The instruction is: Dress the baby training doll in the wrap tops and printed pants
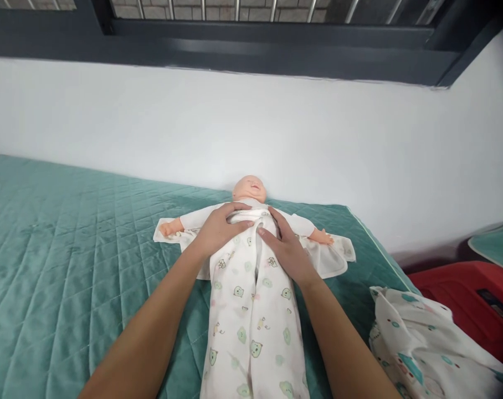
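A baby doll (250,189) lies on its back, head toward the wall and arms stretched out to both sides. Printed baby pants (272,338), white with green animal faces, cover its lower body up to the chest. My left hand (223,228) holds the waistband on the left side, thumb and fingers bent round the edge. On the right side, my right hand (290,252) grips the same waistband near a gap in the front. Under the doll's arms a white printed baby top (330,260) is spread out; the doll's sleeves look plain white.
The doll rests on a green quilted bed cover (89,266) against a white wall (172,122). At the lower right lies a crumpled white printed cloth (426,343), beside a red plastic object (463,299). A dark window frame (255,50) with bars runs above.
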Tool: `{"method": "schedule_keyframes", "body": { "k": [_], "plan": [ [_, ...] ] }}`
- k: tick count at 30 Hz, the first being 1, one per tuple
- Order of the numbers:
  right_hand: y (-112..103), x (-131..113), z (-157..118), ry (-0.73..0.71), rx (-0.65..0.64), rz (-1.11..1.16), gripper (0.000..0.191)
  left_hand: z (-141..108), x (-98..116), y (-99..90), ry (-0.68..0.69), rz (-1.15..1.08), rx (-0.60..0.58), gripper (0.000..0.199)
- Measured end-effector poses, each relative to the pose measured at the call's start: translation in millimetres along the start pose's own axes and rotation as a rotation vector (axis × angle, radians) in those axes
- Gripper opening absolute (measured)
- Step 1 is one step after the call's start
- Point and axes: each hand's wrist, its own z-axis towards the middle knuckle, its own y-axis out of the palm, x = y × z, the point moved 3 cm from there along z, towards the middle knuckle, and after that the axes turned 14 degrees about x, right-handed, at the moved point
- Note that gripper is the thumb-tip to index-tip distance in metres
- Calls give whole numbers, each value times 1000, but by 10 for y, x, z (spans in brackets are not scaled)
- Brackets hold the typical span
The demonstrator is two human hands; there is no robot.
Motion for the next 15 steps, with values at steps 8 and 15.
{"method": "schedule_keyframes", "body": {
  "k": [8, 15],
  "plan": [
    [-19, 13, 4, -82, -17, 58, 58, -132, 82, -10, 30, 22, -8, 30],
    [-31, -20, -16, -114, -25, 56, 49, -151, 41, 9, 81, 25, 24, 26]
  ]
}}
